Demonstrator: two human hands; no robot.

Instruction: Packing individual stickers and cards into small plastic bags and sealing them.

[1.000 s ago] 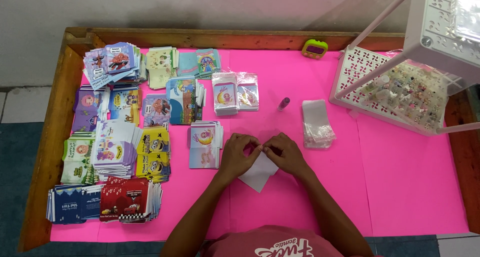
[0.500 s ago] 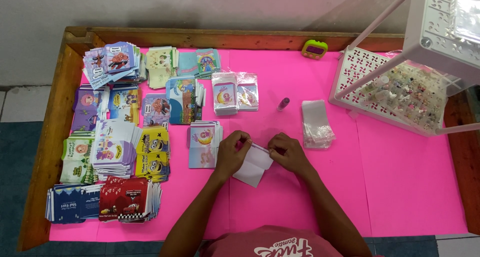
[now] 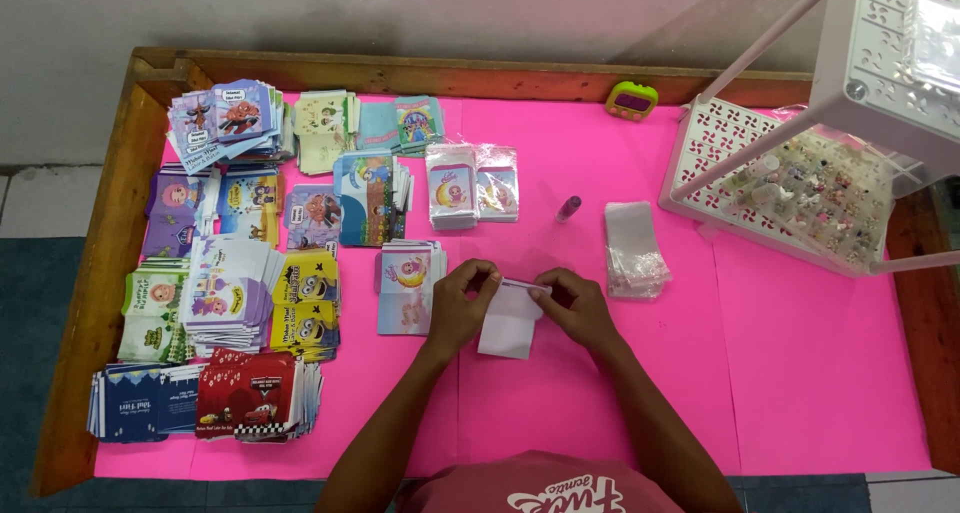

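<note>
A wooden-rimmed table [image 3: 110,273] stands against a pale wall, its top covered in bright pink paper [image 3: 800,373]; the person sits at the near edge, both forearms reaching in over the pink. The left hand [image 3: 458,308] and right hand [image 3: 578,308] meet near the middle, each pinching a top corner of a small white card [image 3: 510,323]; the fingers are curled close, thumb against forefinger, with the card's upper edge between them; the card hangs tilted, its lower part resting on or just over the paper, I cannot tell which. Just beside the left hand lies a short stack of cards with a cartoon figure [image 3: 408,288]; further left, many stacks of printed cards [image 3: 230,273] fill that side of the table in rough rows. Near the right hand lies a heap of clear sleeves [image 3: 633,248]; a small purple tube [image 3: 568,209] lies beyond it. A little yellow-green gadget [image 3: 632,100] sits by the far rim. On the right stands a white perforated rack [image 3: 790,173] holding small trinkets in plastic.
</note>
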